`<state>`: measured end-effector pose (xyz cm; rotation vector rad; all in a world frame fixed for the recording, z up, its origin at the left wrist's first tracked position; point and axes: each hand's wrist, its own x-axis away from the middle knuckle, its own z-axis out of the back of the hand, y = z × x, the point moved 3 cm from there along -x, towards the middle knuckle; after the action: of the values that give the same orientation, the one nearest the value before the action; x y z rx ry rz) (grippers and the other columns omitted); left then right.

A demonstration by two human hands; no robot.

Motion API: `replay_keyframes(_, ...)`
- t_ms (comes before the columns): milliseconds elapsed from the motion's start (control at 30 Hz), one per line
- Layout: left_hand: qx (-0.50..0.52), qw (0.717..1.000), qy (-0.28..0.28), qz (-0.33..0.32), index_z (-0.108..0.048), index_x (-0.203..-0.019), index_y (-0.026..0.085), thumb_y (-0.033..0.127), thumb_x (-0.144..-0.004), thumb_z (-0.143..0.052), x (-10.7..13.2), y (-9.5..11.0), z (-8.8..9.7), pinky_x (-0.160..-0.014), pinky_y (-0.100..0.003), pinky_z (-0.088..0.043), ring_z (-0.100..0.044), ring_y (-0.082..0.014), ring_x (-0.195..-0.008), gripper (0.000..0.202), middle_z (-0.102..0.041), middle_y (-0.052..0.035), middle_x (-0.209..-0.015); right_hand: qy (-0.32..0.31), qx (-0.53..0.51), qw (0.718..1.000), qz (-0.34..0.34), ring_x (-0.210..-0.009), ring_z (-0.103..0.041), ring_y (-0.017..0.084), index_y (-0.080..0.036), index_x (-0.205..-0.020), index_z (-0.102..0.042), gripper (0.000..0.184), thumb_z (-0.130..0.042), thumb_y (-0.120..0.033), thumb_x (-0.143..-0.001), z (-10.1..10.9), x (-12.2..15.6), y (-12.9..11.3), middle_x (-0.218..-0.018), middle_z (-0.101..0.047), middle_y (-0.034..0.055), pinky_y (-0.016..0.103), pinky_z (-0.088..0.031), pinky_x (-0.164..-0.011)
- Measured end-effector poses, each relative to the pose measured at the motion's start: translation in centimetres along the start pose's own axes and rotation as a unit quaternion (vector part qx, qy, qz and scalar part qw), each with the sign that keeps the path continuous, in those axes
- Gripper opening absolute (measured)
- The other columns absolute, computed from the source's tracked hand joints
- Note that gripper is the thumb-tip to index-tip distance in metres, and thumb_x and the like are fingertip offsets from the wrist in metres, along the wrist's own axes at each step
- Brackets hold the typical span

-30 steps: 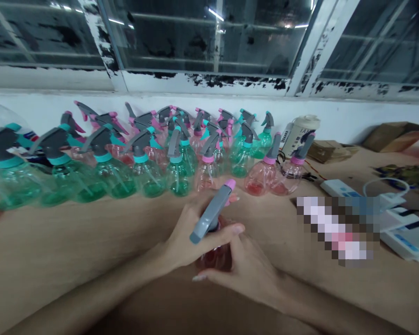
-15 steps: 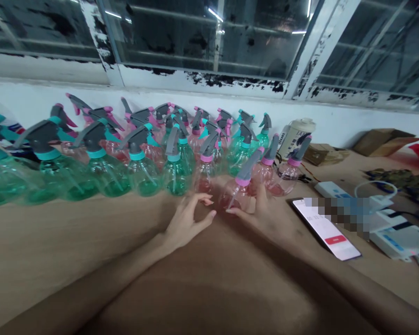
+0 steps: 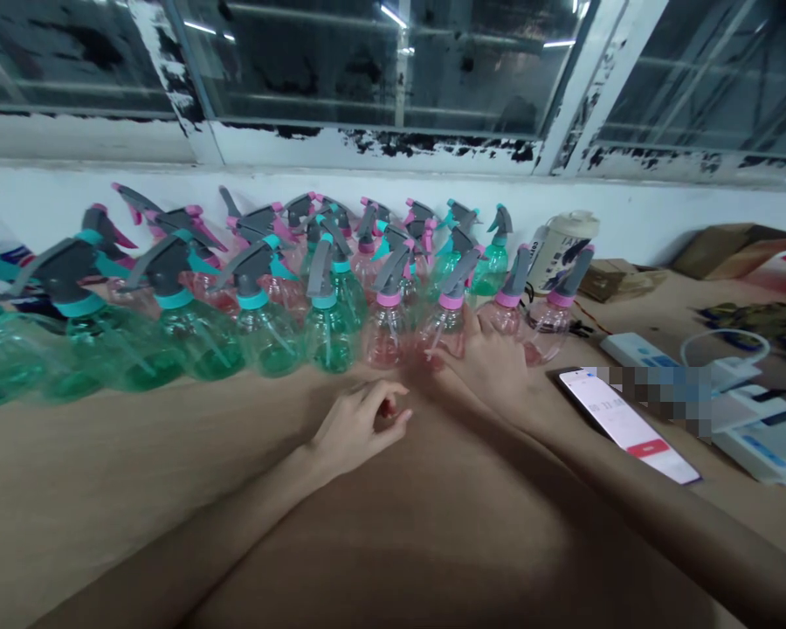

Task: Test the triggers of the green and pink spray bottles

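- The hands are apart: the left hand (image 3: 354,432), nearest, is empty over the worktop (image 3: 367,550), fingers loosely curled, thumb clear of them
- The phone (image 3: 635,428) lies beside the right forearm; a wide sweep of that arm could, I judge, shove it
- The right hand (image 3: 498,371) is wrapped round the lower right of the pink-collared bottle (image 3: 446,330), upright in the front row
- The gap to the next bottle (image 3: 507,316) looks tight, so fingers pulled out carelessly might tip it
- The held bottle shows a tube inside; the hand partly hides its level
- Green bottles (image 3: 331,336) look darker low down; liquid or tint, I cannot tell
- Behind stand rear bottles (image 3: 490,273) and the cup (image 3: 567,249), contents hidden
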<state>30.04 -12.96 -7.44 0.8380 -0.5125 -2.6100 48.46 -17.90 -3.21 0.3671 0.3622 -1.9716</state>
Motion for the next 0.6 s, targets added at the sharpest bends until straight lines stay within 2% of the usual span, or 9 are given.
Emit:
replay_keyframes(167,-0.011,1.000,-0.016,-0.001,-0.051,-0.099,0.019,0.025,-0.082,-0.052,-0.1,0.0,0.0,-0.059,-0.024,-0.046,-0.060,-0.0127,-0.063,0.018,-0.060,0.0013,-0.073,0.034,-0.018,0.999,0.012,-0.085,-0.062,0.033,-0.007,-0.138,-0.024,0.076,-0.049,-0.052,-0.081,-0.9,0.1,-0.2,-0.105,-0.062,0.0202,0.038,-0.045,-0.060)
replay_keyframes(433,-0.017,0.999,-0.031,0.011,-0.051,-0.099,0.019,0.026,-0.081,-0.053,-0.1,-0.2,-0.3,-0.059,-0.026,-0.048,-0.060,-0.0132,-0.063,0.019,-0.061,0.0009,-0.074,0.053,-0.056,0.997,0.019,-0.084,-0.062,0.034,-0.009,-0.140,-0.020,0.078,-0.048,-0.051,-0.081,-1.3,0.3,0.2,-0.119,-0.055,0.0237,0.040,-0.047,-0.057)
replay_keyframes(500,-0.018,0.999,-0.032,0.012,-0.051,-0.099,0.019,0.026,-0.082,-0.052,0.0,-0.2,-0.3,-0.059,-0.025,-0.048,-0.060,-0.0132,-0.063,0.019,-0.061,0.0009,-0.074,0.056,-0.063,0.996,0.020,-0.085,-0.062,0.035,-0.011,-0.140,-0.021,0.078,-0.048,-0.053,-0.081,-0.8,0.9,0.4,-0.122,-0.053,0.0225,0.040,-0.048,-0.056)
replay_keyframes(600,-0.017,0.999,-0.034,0.012,-0.051,-0.099,0.019,0.026,-0.082,-0.052,0.0,-0.1,-0.3,-0.059,-0.024,-0.047,-0.060,-0.0128,-0.062,0.019,-0.061,0.0012,-0.073,0.064,-0.069,0.995,0.021,-0.086,-0.062,0.034,-0.017,-0.135,-0.034,0.068,-0.046,-0.056,-0.081,0.7,2.4,1.4,-0.123,-0.054,0.0185,0.041,-0.049,-0.058)
